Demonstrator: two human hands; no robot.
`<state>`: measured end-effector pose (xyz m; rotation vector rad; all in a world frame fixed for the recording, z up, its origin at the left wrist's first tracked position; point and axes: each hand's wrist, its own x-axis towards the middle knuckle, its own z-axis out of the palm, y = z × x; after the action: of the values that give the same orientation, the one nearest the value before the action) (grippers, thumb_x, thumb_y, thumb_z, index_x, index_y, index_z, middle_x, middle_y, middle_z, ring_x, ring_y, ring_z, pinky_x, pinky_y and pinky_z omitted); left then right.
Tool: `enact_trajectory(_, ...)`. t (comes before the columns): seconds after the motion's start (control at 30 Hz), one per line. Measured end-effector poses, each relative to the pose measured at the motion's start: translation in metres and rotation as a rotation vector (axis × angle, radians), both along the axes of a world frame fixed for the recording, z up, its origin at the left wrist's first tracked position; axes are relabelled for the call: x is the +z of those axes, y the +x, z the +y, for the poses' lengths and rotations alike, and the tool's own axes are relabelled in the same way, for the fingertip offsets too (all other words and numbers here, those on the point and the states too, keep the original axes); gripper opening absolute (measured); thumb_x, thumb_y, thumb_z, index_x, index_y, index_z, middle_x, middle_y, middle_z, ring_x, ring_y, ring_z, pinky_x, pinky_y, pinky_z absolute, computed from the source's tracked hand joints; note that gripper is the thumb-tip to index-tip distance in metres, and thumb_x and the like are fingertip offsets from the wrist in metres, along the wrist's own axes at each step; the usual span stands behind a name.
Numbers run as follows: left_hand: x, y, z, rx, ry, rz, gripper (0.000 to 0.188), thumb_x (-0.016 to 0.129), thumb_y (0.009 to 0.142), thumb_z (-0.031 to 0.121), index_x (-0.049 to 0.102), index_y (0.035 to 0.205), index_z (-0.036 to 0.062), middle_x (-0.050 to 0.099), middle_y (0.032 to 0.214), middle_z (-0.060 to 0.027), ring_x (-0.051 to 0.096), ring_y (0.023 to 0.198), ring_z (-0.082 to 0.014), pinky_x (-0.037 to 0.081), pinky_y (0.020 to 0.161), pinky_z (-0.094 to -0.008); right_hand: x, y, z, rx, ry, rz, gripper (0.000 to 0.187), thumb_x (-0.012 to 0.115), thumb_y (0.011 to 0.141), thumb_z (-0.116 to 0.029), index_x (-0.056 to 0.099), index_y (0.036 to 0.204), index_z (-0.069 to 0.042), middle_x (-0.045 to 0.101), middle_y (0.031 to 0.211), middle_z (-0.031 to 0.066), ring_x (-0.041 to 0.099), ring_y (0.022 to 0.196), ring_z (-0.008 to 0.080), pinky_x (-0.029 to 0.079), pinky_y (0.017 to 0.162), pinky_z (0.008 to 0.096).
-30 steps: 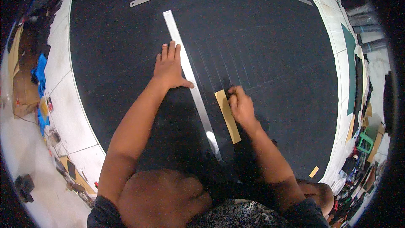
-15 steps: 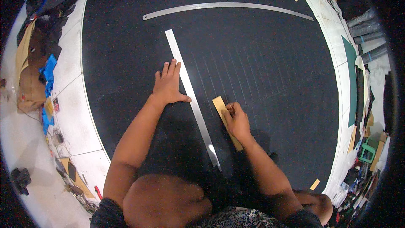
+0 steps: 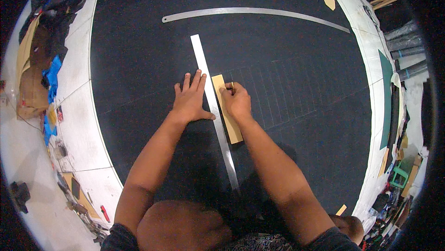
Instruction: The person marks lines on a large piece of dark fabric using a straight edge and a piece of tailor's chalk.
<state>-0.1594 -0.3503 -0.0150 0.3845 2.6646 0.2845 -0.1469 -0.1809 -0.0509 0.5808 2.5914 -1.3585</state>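
Note:
A straight metal ruler (image 3: 211, 95) lies lengthwise on a large sheet of black material (image 3: 153, 61). My left hand (image 3: 188, 102) is open, fingers spread, its fingertips and thumb pressing on the ruler's left edge. Just right of the ruler lies a tan cardboard strip (image 3: 232, 130), close alongside it. My right hand (image 3: 238, 102) is closed at the strip's right edge, thumb and fingers pinched on it. Something small and yellowish shows between those fingers, too small to name. Thin pale parallel lines (image 3: 280, 93) run across the black sheet to the right.
Beyond the hands a long metal ruler (image 3: 250, 11) lies crosswise. A small tan piece (image 3: 328, 0) rests at the far right, another (image 3: 341, 210) near my right knee. White floor tiles (image 3: 76, 112) border the sheet. A green stool-like item (image 3: 399, 176) and clutter stand at right.
My right hand has carried the tan strip left and away from me, up beside the ruler. My left hand stays on the ruler. The whole view has shifted slightly.

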Motion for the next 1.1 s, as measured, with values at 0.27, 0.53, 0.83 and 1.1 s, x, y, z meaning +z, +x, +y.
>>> enact_trajectory(0.27, -0.001, -0.001, 0.002, 0.003, -0.007, -0.009, 0.145, 0.098, 0.047, 0.053, 0.021, 0.161, 0.0051, 0.018, 0.17, -0.0165, 0.019, 0.153, -0.0468, 0.025, 0.115, -0.0709, -0.003, 0.003, 0.0, 0.033, 0.026, 0.07, 0.029, 0.074, 0.088, -0.03, 0.074, 0.103, -0.005, 0.073, 0.088, 0.0166, 0.072, 0.082, 0.036, 0.056, 0.076, 0.0461)
enact_trajectory(0.53, 0.006, -0.002, 0.008, 0.007, -0.02, -0.025, 0.144, 0.098, 0.049, 0.051, 0.021, 0.162, 0.0057, 0.019, 0.169, -0.0175, 0.019, 0.153, -0.0472, 0.026, 0.115, -0.0707, 0.0, 0.002, 0.002, 0.038, 0.032, 0.088, 0.028, 0.076, 0.087, -0.027, 0.073, 0.102, -0.005, 0.073, 0.086, 0.0171, 0.071, 0.08, 0.0365, 0.056, 0.074, 0.046)
enact_trajectory(0.83, 0.004, -0.001, 0.007, 0.003, -0.018, -0.03, 0.145, 0.097, 0.049, 0.054, 0.019, 0.162, 0.0054, 0.016, 0.17, -0.0172, 0.018, 0.153, -0.0479, 0.026, 0.115, -0.0716, -0.003, 0.003, 0.001, 0.04, 0.036, 0.089, 0.026, 0.075, 0.088, -0.027, 0.073, 0.104, -0.006, 0.073, 0.087, 0.0169, 0.071, 0.082, 0.0368, 0.055, 0.075, 0.046)
enact_trajectory(1.1, 0.003, -0.004, 0.01, -0.022, -0.06, -0.019, 0.146, 0.096, 0.049, 0.057, 0.02, 0.161, 0.0049, 0.015, 0.17, -0.0177, 0.018, 0.153, -0.0484, 0.029, 0.113, -0.0723, -0.006, 0.051, 0.036, -0.018, -0.146, 0.109, 0.029, 0.072, 0.093, -0.026, 0.069, 0.106, -0.001, 0.071, 0.089, 0.0133, 0.068, 0.079, 0.0249, 0.054, 0.076, 0.0381)
